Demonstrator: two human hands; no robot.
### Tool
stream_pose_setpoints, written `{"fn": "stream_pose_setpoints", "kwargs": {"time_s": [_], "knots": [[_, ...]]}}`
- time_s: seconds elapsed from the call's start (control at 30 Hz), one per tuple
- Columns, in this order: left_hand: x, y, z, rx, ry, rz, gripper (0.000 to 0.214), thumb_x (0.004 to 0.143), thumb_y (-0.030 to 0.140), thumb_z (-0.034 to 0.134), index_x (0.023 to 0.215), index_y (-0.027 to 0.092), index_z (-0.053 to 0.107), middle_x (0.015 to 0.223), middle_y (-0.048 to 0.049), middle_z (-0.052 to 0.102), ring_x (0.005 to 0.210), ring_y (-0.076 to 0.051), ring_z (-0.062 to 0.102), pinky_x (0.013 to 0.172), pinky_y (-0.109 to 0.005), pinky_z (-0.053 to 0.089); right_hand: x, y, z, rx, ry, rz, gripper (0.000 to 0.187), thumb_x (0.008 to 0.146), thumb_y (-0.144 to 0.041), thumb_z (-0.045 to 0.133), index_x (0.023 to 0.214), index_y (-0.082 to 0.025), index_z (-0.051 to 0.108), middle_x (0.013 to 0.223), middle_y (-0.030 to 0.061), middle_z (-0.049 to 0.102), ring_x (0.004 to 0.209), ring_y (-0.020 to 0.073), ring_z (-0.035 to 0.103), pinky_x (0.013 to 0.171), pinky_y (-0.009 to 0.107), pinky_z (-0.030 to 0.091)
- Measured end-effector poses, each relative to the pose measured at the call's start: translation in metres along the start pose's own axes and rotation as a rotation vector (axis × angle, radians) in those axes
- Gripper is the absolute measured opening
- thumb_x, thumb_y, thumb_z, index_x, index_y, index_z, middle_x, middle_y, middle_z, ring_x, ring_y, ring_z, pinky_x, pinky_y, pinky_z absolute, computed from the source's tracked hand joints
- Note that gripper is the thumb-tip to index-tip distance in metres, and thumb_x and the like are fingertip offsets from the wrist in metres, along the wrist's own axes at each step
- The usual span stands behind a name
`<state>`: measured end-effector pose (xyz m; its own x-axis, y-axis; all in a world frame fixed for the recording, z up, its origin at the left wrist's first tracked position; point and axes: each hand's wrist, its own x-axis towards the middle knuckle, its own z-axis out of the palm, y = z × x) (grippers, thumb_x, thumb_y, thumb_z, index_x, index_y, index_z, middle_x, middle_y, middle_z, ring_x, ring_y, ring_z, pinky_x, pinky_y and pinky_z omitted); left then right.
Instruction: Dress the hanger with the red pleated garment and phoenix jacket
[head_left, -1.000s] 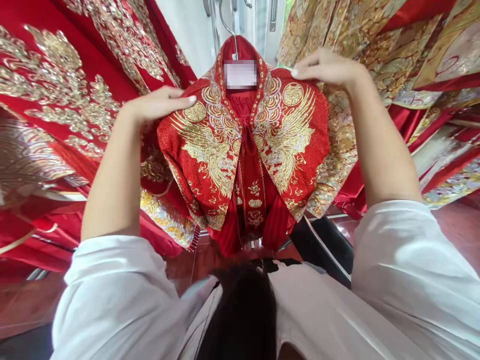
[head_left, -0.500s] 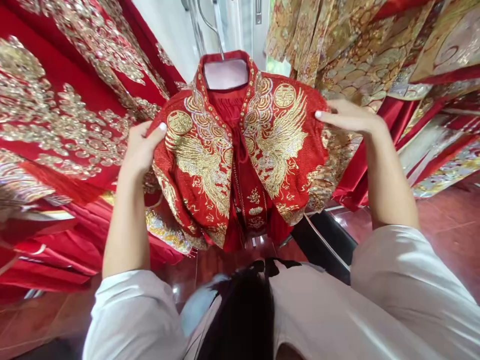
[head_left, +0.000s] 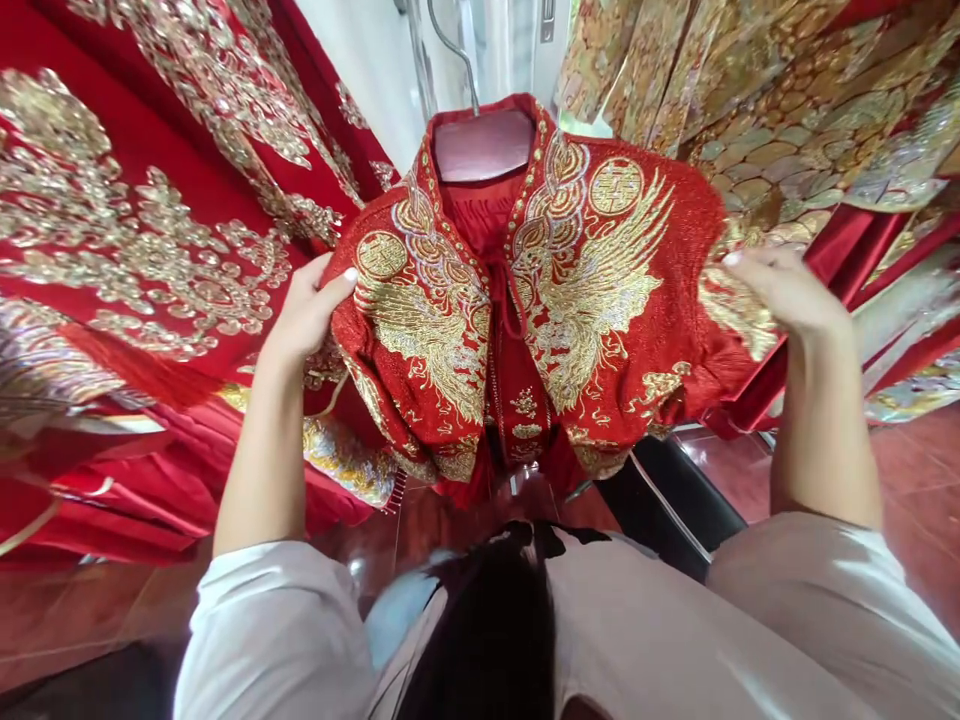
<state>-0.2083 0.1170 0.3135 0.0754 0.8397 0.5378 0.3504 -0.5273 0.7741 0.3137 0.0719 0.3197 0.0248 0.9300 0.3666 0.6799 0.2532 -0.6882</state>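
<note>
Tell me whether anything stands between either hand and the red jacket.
Nothing visible does. The left hand grips the red jacket at one shoulder, thumb on the front, and the right hand holds it at the opposite side.

A hanger with a thin grey hook (head_left: 473,85) holds up the red jacket (head_left: 682,250). The hook bends and goes down into the neck of the jacket. Far below is the floor (head_left: 919,455), made of shiny red-brown tiles with thin lines between them. A long black thing (head_left: 664,485) is down there on the right, and a dark patch (head_left: 97,680) is on the left, too blurry to name.
</note>
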Motion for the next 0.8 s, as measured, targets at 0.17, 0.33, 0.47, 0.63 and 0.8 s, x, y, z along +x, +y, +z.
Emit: {"fn": "stream_pose_setpoints", "kwargs": {"time_s": [0.17,0.33,0.47,0.63,0.8], "knots": [[0.019,0.030,0.006,0.239,-0.090,0.126,0.055,0.074,0.061,0.063,0.090,0.009,0.064,0.079,-0.0037,0.063,0.072,-0.016,0.057,0.083,-0.039,0.050,0.013,-0.023,0.018,-0.346,0.055,-0.170,0.030,0.084,-0.036,0.064,0.105,-0.015,0.064,0.099,0.0113,0.066,0.080,0.0177,0.060,0.074,0.032,0.045],[0.045,0.089,0.050,0.558,-0.184,0.350,0.085,0.072,0.044,0.076,0.140,0.011,0.038,0.134,-0.0115,0.051,0.122,-0.027,0.048,0.108,-0.046,0.032,0.052,-0.108,0.044,-0.384,0.020,-0.674,0.060,0.087,-0.041,0.060,0.141,-0.022,0.040,0.147,0.0068,0.038,0.136,0.0218,0.033,0.114,0.037,0.024],[0.059,0.108,0.076,0.721,-0.068,0.288,0.059,0.077,0.028,0.075,0.126,0.006,0.051,0.104,-0.0101,0.062,0.098,-0.025,0.053,0.099,-0.043,0.037,0.084,-0.151,0.067,-0.464,-0.048,-0.594,0.028,0.091,-0.038,0.056,0.108,-0.016,0.058,0.107,0.0044,0.061,0.100,0.0161,0.051,0.099,0.029,0.036],[0.079,0.109,0.072,0.581,0.108,0.309,0.048,0.090,0.021,0.060,0.052,0.020,0.030,0.057,0.0048,0.020,0.056,-0.010,0.019,0.068,-0.021,0.037,0.098,-0.169,0.070,-0.306,-0.077,-0.556,0.045,0.097,-0.026,0.047,0.058,-0.016,0.027,0.062,-0.0032,0.022,0.060,0.0058,0.023,0.063,0.017,0.030],[0.098,0.106,0.071,0.250,0.192,0.401,0.044,0.095,0.012,0.047,0.055,0.019,0.029,0.061,0.0035,0.024,0.055,-0.007,0.020,0.052,-0.021,0.020,0.104,-0.177,0.075,0.000,0.070,-0.505,0.047,0.100,-0.021,0.038,0.057,-0.016,0.022,0.062,-0.0027,0.020,0.060,0.0056,0.021,0.056,0.016,0.029]]}}
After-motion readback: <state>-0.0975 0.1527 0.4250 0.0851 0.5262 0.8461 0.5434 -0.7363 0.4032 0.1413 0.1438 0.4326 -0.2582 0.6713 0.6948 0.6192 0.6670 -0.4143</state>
